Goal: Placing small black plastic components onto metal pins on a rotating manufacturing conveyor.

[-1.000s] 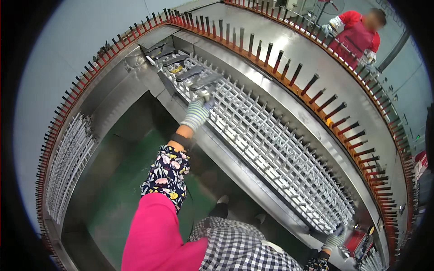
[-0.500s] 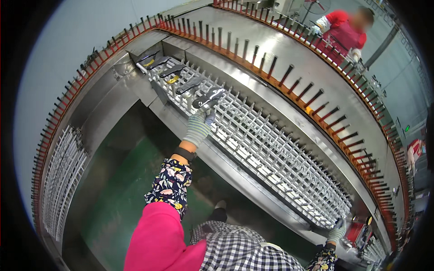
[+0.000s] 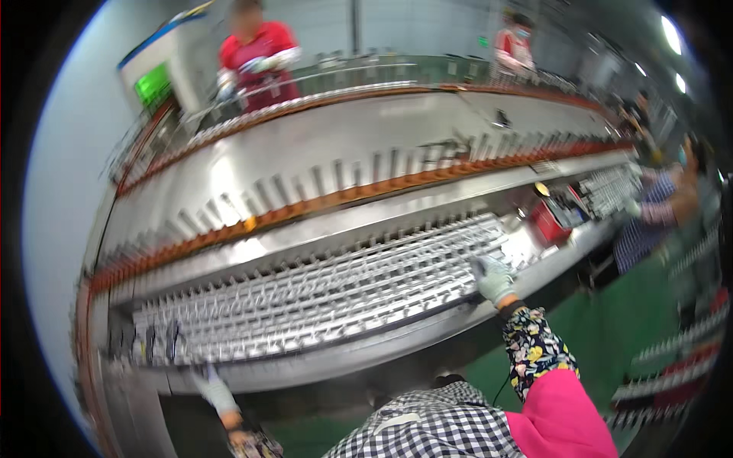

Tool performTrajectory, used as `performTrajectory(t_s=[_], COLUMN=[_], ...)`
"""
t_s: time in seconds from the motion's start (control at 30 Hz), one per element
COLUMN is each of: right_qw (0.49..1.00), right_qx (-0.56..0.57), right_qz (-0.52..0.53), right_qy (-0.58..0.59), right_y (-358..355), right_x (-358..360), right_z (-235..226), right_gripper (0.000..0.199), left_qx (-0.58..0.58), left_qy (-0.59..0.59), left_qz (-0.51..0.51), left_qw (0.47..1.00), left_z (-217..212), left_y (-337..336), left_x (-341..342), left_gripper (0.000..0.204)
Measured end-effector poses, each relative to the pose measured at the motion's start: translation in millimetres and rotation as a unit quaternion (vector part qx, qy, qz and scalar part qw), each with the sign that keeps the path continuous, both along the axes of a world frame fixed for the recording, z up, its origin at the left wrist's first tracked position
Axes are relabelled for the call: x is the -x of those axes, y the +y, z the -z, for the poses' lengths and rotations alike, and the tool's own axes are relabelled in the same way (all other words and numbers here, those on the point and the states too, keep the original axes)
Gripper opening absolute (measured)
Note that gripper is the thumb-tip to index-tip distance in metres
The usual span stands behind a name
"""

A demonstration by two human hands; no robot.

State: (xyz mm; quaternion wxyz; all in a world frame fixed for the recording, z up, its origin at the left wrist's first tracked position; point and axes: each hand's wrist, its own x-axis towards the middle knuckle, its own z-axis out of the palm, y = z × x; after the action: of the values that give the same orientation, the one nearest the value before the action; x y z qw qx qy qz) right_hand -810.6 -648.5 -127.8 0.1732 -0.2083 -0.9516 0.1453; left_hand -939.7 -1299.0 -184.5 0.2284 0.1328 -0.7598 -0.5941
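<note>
A long rack point(image 3: 321, 301) of pale metal rods with short upright pegs lies in the steel trough in front of me. My right hand point(image 3: 495, 279), in a light knit glove with grey fingertips, is closed on the rack's front right corner. My left hand point(image 3: 214, 391), gloved alike, is by the front left edge of the trough, blurred by motion; I see nothing in it, and its fingers are too smeared to read. Just beyond it, dark flat pieces point(image 3: 172, 340) sit on the rack's left end, their shape unclear.
Behind the trough runs an orange-brown rail point(image 3: 343, 188) with dark upright pins. Right of the rack is a red box point(image 3: 551, 221) with dark items. A co-worker point(image 3: 649, 214) handles another rack point(image 3: 609, 191); a person in red point(image 3: 263, 65) works across the line.
My view has swung to the right and up. My left hand has drawn away from the dark pieces to the trough's front edge. My right hand remains at the rack's right end.
</note>
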Motion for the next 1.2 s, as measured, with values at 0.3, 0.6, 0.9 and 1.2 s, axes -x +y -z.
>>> performTrajectory(t_s=[0.3, 0.6, 0.9, 1.2], right_qw=[0.951, 0.857, 0.849, 0.818], right_qx=[0.301, 0.502, 0.519, 0.458], right_qz=[-0.060, -0.073, -0.084, -0.312], right_qy=[-0.028, 0.091, 0.061, 0.151], right_y=[61.4, 161.6, 228.5, 119.8], right_x=[23.5, 117.4, 265.0, 217.6], right_z=[-79.9, -89.2, -36.4, -136.2], right_gripper=[0.032, 0.063, 0.047, 0.021], left_qx=[-0.057, -0.050, -0.047, 0.049], left_qy=[-0.046, -0.101, -0.157, -0.124], left_qz=[0.280, 0.379, 0.280, 0.248], left_qw=[0.957, 0.918, 0.946, 0.959], left_z=[-149.2, -175.2, -135.3, -133.1], left_y=[276.0, 423.5, 439.5, 407.6], left_x=[-74.1, -84.6, -152.7, -139.6], left_gripper=[0.035, 0.039, 0.036, 0.030])
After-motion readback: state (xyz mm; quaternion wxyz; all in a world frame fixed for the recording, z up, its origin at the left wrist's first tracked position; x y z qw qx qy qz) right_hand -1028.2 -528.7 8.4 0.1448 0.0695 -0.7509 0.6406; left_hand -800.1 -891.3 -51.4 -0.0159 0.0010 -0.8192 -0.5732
